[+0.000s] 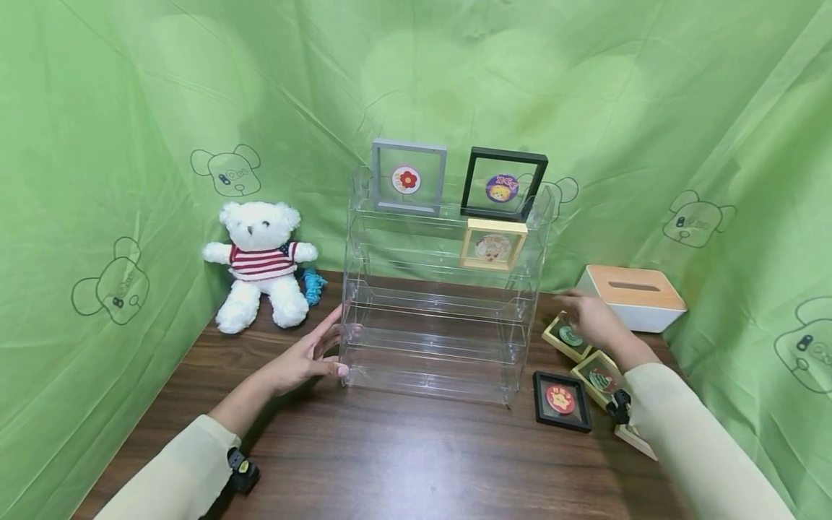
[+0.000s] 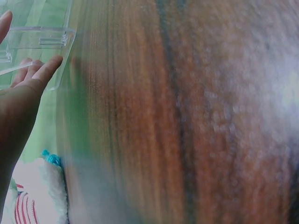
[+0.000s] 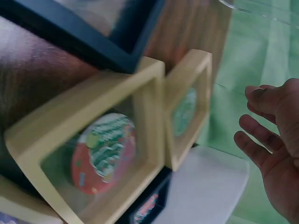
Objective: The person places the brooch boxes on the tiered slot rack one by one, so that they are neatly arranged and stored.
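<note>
A clear acrylic tiered rack stands mid-table. My left hand is at its left side, fingers mostly extended along the side panel and thumb by the front edge; the left wrist view shows the fingers against the clear plastic. On the upper tiers stand a grey frame, a black frame and a small yellow frame. My right hand hovers over a yellow frame at the right, loosely bent and holding nothing. Beside it lie another yellow frame and a black frame.
A white tissue box with a wooden lid stands at the back right. A further pale frame is partly under the right sleeve. At the left sit a white teddy bear and a blue bundle. Green cloth surrounds the table.
</note>
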Tool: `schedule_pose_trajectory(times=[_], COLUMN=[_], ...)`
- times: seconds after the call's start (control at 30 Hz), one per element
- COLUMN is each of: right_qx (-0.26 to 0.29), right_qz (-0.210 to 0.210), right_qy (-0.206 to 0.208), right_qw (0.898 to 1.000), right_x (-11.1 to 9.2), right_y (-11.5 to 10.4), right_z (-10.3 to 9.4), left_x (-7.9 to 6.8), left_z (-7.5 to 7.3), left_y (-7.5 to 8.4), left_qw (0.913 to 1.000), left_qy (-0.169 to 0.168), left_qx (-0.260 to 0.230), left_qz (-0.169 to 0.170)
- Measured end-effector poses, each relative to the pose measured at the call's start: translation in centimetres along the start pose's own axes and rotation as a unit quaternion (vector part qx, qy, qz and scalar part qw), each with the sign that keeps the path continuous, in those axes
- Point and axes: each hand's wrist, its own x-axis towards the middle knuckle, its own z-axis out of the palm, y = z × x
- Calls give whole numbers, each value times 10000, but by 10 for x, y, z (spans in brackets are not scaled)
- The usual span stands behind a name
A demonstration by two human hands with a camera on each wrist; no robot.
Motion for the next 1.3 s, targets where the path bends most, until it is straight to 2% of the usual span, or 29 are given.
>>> schedule_pose_trajectory(times=[0.13, 0.43, 0.67, 0.93, 1.17, 1.3], right_qx=[-7, 98, 135, -20, -115, -137], right_qz=[79, 59, 103, 60, 58, 245], right_qy=[-293, -566, -584, -584, -280, -253], right_qw=[9995, 9983, 9982, 9983, 9995, 9993], right_x=[0, 3, 5, 6, 7, 9], right_y=[2, 14, 14, 19, 21, 23], right_z=[8, 21, 26, 32, 39, 44], left_x=[0, 0, 0, -1, -1, -1], left_z=[0, 1, 1, 1, 1, 2], left_y=[-1, -1, 0, -1, 0, 1], left_qw=[10000, 10000, 9998, 9999, 9998, 9998], left_qy=[0, 6, 10, 14, 87, 106], left_qx=[-7, -40, -136, -146, -59, -25], left_qz=[23, -11, -112, -63, -144, -157])
